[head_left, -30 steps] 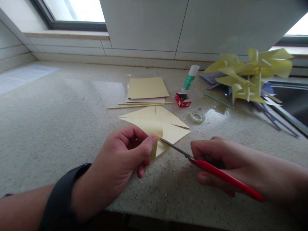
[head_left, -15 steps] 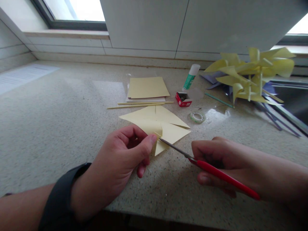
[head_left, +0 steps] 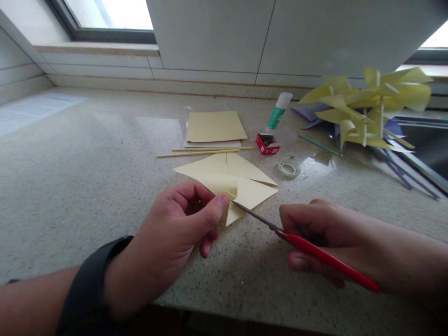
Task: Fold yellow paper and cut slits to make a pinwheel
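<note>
A pale yellow paper square (head_left: 241, 179), creased and partly cut along its diagonals, lies on the speckled stone counter (head_left: 87, 172). My left hand (head_left: 175, 238) pinches its near corner between thumb and fingers; a black band sits on that wrist. My right hand (head_left: 325, 233) grips red-handled scissors (head_left: 315, 252), and their metal blades (head_left: 254, 215) reach into the paper beside my left thumb.
Behind the paper lie thin wooden sticks (head_left: 203, 151), a stack of yellow sheets (head_left: 214, 127), a small red box (head_left: 268, 143), a glue stick (head_left: 278, 112) and a tape roll (head_left: 287, 170). Finished yellow pinwheels (head_left: 367, 109) are piled at the right by a dark sink (head_left: 425, 149).
Almost nothing differs; the scissors and both hands stay at the paper's near corner, with only a slight shift of the view.
</note>
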### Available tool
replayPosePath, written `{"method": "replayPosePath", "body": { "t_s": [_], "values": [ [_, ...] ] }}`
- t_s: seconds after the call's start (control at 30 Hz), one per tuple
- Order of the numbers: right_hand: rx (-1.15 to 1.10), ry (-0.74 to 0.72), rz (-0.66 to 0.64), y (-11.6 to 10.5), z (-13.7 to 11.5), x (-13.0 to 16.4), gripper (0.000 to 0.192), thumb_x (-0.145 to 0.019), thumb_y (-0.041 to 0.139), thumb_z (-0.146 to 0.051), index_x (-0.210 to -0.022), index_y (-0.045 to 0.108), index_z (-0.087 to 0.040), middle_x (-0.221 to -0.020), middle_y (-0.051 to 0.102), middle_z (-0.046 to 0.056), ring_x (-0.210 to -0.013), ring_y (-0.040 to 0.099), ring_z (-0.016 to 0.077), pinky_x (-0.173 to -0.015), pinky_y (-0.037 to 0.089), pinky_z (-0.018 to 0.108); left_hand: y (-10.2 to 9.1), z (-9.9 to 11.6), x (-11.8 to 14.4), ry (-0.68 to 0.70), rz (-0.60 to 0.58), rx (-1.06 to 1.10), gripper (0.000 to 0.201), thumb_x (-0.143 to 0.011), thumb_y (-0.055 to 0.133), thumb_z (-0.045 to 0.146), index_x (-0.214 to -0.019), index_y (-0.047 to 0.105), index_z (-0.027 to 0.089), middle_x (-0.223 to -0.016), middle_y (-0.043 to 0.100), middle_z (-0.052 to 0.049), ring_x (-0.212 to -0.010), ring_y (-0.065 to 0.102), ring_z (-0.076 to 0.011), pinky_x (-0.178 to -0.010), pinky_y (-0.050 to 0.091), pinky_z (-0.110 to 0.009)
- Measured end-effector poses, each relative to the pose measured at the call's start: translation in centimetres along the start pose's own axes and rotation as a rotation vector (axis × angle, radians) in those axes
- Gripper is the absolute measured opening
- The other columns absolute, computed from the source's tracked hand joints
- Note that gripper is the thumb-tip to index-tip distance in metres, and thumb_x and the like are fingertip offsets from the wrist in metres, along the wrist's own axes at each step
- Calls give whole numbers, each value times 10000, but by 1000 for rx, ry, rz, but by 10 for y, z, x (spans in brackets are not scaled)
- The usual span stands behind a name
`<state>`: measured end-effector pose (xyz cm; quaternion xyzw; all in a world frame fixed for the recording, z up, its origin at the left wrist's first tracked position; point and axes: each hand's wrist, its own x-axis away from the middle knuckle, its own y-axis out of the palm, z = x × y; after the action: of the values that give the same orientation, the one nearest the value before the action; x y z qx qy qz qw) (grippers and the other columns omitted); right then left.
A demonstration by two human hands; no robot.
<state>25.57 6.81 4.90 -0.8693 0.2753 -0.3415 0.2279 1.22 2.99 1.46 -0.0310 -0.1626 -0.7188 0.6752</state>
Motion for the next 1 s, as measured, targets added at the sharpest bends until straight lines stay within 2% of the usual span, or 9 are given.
{"method": "replayPosePath", "body": {
  "t_s": [0.33, 0.53, 0.9, 1.0],
  "values": [
    [-50, -24, 6, 2, 6, -1, 320, -822, 756, -463, -768, 568, -209, -661, 558, -33, -556, 496, 112, -461, 330, 207, -1, 0, 1, -1, 10, 13, 277, -841, 770, 342, -708, 601, 167, -506, 573, 55, -376, 453, -27, -349, 356, -87],
    [15, -14, 39, 2, 5, 0, 314, -821, 741, -483, -766, 590, -214, -702, 597, -9, -603, 547, 142, -486, 376, 223, -1, -1, 2, -13, 15, 19, 281, -827, 787, 349, -707, 608, 168, -508, 566, 58, -375, 446, -27, -345, 360, -92],
    [45, -19, 63, 3, 3, 0, 334, -843, 699, -528, -778, 594, -217, -716, 616, 4, -611, 557, 152, -487, 385, 230, -1, -1, 0, -8, 17, 13, 296, -815, 800, 349, -681, 613, 162, -509, 563, 58, -376, 443, -22, -345, 353, -88],
    [26, -10, 36, 3, 3, 0, 333, -841, 705, -525, -786, 592, -217, -713, 614, 0, -596, 549, 149, -475, 378, 228, -1, -1, 0, -13, 14, 18, 292, -818, 798, 346, -683, 612, 166, -512, 564, 60, -376, 444, -23, -344, 356, -91]
  ]
}}
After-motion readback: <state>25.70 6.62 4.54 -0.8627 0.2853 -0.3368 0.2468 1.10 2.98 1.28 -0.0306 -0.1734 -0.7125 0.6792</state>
